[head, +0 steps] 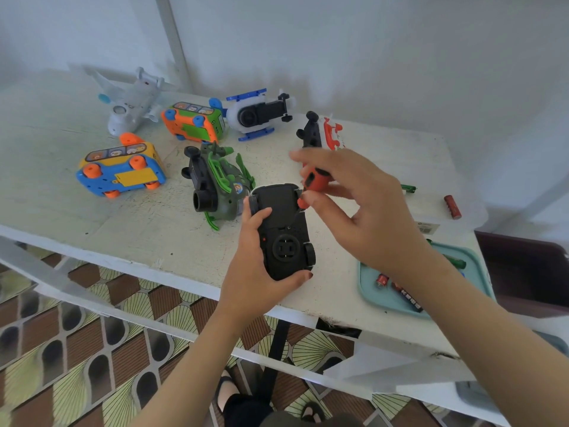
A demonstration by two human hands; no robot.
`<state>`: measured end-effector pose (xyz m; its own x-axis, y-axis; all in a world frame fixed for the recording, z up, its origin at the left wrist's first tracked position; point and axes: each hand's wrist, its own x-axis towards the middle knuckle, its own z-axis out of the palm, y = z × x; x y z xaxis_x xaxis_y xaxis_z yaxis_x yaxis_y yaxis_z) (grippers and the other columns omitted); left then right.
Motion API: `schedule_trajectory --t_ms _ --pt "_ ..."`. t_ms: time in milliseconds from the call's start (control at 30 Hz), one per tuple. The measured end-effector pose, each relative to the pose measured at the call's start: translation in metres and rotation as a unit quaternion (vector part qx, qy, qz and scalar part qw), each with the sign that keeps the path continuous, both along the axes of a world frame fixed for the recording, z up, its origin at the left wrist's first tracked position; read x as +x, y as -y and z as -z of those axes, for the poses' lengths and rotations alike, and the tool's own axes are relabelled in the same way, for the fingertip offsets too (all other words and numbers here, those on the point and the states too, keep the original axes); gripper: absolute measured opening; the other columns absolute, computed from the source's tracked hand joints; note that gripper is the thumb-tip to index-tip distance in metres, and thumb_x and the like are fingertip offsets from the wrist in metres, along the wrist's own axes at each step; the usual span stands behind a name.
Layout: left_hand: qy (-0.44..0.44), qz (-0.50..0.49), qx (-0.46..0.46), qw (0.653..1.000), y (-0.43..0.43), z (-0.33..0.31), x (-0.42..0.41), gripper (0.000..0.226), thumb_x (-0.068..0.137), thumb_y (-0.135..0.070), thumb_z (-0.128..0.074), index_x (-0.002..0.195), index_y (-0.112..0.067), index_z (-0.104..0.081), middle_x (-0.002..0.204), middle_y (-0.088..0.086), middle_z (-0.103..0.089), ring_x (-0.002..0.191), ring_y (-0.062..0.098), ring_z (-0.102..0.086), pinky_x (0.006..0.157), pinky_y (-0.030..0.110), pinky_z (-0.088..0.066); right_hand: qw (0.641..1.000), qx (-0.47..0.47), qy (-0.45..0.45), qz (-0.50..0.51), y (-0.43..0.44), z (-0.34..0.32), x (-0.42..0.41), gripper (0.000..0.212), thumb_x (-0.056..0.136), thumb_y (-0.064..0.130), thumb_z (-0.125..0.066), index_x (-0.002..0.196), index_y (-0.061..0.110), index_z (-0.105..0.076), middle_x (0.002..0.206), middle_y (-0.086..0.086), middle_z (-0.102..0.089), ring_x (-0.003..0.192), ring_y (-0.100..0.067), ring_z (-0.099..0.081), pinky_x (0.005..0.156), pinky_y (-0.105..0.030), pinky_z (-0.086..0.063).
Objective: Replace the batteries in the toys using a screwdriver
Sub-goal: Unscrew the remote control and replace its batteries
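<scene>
Black toy car (281,223), belly-up, sits inside the curled fingers of the left hand (255,272), which steady it. Just above, the right hand (369,211) pinches the orange screwdriver (315,181), tip on the underside, likely at the cover screw. Beyond the fingertips the green helicopter (215,183) waits.

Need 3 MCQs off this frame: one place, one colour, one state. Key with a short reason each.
1. On the table, the tray sits: A) far left B) near right C) far middle.
2. The screwdriver handle is: A) blue B) orange C) yellow.
3. The black car is: A) on its wheels B) in the tray C) underside up.
Key: 1 B, it lies at the near right edge; 2 B, orange shows in the right hand; 3 C, its chassis faces up in the left hand.
</scene>
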<state>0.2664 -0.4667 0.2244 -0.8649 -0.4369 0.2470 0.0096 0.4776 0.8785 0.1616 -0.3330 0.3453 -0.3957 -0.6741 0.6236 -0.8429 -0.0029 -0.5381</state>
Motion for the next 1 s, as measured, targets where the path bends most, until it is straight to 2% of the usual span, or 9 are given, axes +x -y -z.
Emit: schedule_trajectory --t_ms 100,233,367,500,600,667,767,900,1000 --pt "0.002 0.0 -0.003 1.0 0.0 0.0 0.0 0.102 0.061 -0.04 -0.086 0.142 -0.036 -0.025 0.159 0.004 -0.021 0.131 0.008 -0.046 0.101 0.037 -0.05 0.997 -0.009 -0.065 0.04 0.003 0.0 -0.004 0.025 0.092 0.014 -0.061 0.115 0.006 -0.064 0.091 -0.004 -0.063 0.087 -0.013 -0.058 0.082 -0.026 -0.05" --pt "0.001 0.003 -0.003 1.0 0.001 0.001 0.0 0.101 0.061 -0.041 -0.086 0.142 -0.035 -0.025 0.159 0.004 -0.02 0.132 0.008 -0.045 0.102 0.035 -0.049 0.998 -0.038 -0.04 0.009 0.008 0.0 -0.001 0.03 0.096 0.009 -0.045 0.12 0.002 -0.062 0.113 -0.008 -0.066 0.111 -0.018 -0.061 0.097 -0.029 -0.048" --pt "0.001 0.003 -0.003 1.0 0.001 0.0 -0.001 0.102 0.06 -0.045 -0.085 0.143 -0.033 -0.025 0.159 0.004 -0.019 0.132 0.006 -0.045 0.102 0.03 -0.048 0.997 -0.056 0.042 -0.018 0.011 -0.005 0.003 0.034 0.094 0.003 -0.051 0.127 0.005 -0.058 0.101 -0.008 -0.07 0.08 -0.016 -0.067 0.079 -0.032 -0.056" --pt "-0.002 0.0 -0.008 1.0 0.002 0.001 -0.001 0.103 0.062 -0.038 -0.088 0.144 -0.031 -0.026 0.161 0.0 -0.013 0.132 0.002 -0.043 0.102 0.026 -0.047 0.997 -0.046 -0.049 0.04 0.015 -0.006 -0.003 0.021 0.092 0.013 -0.06 0.109 0.005 -0.07 0.081 -0.006 -0.066 0.075 -0.016 -0.061 0.075 -0.027 -0.049" --pt "0.001 0.002 -0.003 1.0 0.001 0.001 -0.001 0.104 0.062 -0.035 -0.089 0.144 -0.031 -0.026 0.162 -0.003 -0.009 0.133 0.002 -0.043 0.102 0.025 -0.047 0.997 -0.044 -0.046 0.031 0.016 -0.006 -0.002 0.025 0.093 0.009 -0.052 0.112 0.002 -0.067 0.106 -0.007 -0.066 0.096 -0.01 -0.062 0.089 -0.017 -0.046" --pt "0.003 0.007 0.004 1.0 0.001 0.001 -0.001 0.103 0.061 -0.043 -0.086 0.143 -0.034 -0.025 0.16 0.004 -0.018 0.132 0.007 -0.045 0.101 0.034 -0.049 0.999 -0.038 0.014 -0.008 0.016 -0.008 -0.002 0.03 0.093 0.003 -0.049 0.118 0.001 -0.064 0.121 -0.008 -0.063 0.107 -0.003 -0.06 0.096 -0.022 -0.048" --pt "0.003 0.005 0.001 1.0 0.002 0.0 0.0 0.102 0.06 -0.045 -0.085 0.143 -0.035 -0.025 0.159 0.004 -0.018 0.133 0.009 -0.044 0.102 0.036 -0.049 0.998 -0.027 0.051 -0.028 0.017 -0.012 -0.002 0.033 0.091 0.0 -0.055 0.122 0.006 -0.063 0.102 -0.005 -0.069 0.084 -0.001 -0.063 0.082 -0.022 -0.054" --pt "0.003 -0.002 -0.009 1.0 0.001 0.0 -0.001 0.102 0.059 -0.046 -0.084 0.142 -0.034 -0.026 0.161 -0.001 -0.014 0.134 0.005 -0.041 0.103 0.027 -0.047 0.998 -0.02 -0.034 0.044 0.021 -0.01 -0.007 0.023 0.089 0.018 -0.065 0.111 0.011 -0.071 0.076 -0.006 -0.06 0.069 -0.012 -0.056 0.074 -0.024 -0.047" --pt "0.004 -0.001 -0.007 1.0 0.001 0.0 -0.001 0.102 0.059 -0.048 -0.083 0.142 -0.035 -0.025 0.16 0.0 -0.016 0.134 0.007 -0.042 0.102 0.03 -0.048 0.996 0.041 -0.047 0.058 0.021 -0.011 -0.007 0.043 0.095 0.035 -0.049 0.126 0.008 -0.059 0.091 -0.002 -0.058 0.084 -0.011 -0.053 0.084 -0.025 -0.044"
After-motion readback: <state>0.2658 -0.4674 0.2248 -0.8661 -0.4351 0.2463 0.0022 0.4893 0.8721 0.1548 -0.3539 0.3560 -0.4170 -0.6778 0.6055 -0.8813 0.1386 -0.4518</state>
